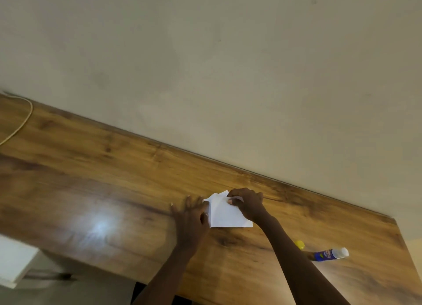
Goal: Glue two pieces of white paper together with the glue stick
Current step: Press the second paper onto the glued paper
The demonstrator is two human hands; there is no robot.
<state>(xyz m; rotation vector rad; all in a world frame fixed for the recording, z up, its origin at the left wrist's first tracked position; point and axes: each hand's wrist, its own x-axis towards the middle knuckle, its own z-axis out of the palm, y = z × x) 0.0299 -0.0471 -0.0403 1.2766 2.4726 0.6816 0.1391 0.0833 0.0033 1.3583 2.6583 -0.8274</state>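
Observation:
Two white paper pieces [225,214] lie overlapped on the wooden table [114,167], the upper one skewed so its corner sticks out at the far left. My left hand [190,222] rests flat with spread fingers on the table, touching the paper's left edge. My right hand [247,204] pinches the paper's far right corner between thumb and fingers. An uncapped glue stick [331,254] with a blue label lies on its side to the right, behind my right forearm. Its yellow cap [299,244] sits just left of it.
A pale wall [228,65] runs directly behind the table's far edge. A thin cord [21,122] loops over the far left of the table. The table's right end [402,236] is near the glue stick. A white object [13,259] stands below the near edge at the left.

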